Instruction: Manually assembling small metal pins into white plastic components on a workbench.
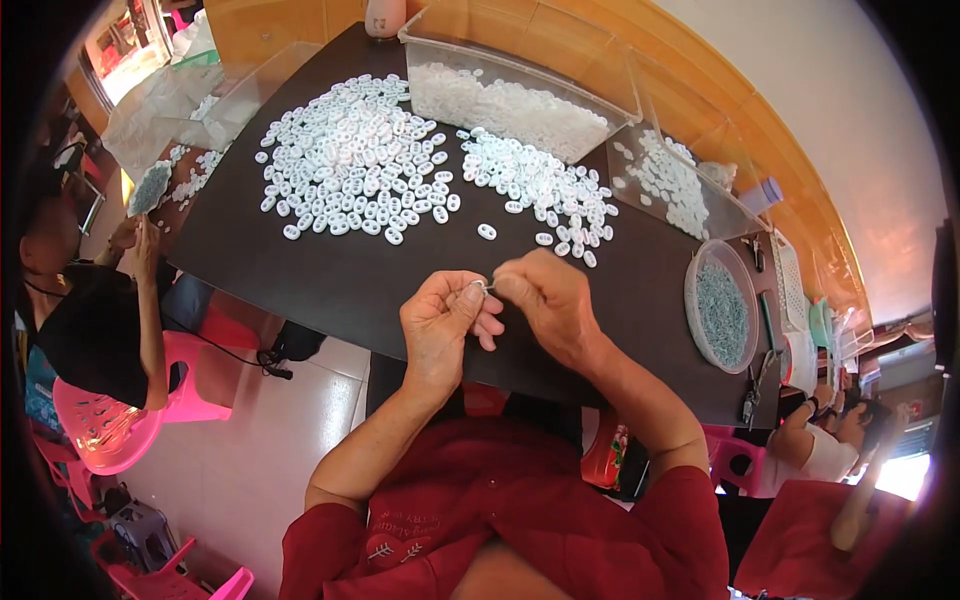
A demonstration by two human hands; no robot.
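Observation:
Both my hands are together over the near edge of the dark table (330,272). My left hand (440,315) is closed in a pinch on a small white piece (481,285), mostly covered by the fingertips. Against its right side, my right hand (552,300) is closed too, slightly blurred, and what its fingertips grip is too small to make out. Just beyond them lies a single white oval piece with two holes (487,232). Farther off are a large heap of such ovals (350,160) and a smaller heap (530,175).
Behind the heaps stands a clear plastic bin (622,98) of white pieces. On the right are a round tub (690,300) of small grey-green pieces and pliers (750,400). A person (95,340) works at left near pink chairs (105,440); another person (820,445) is at right.

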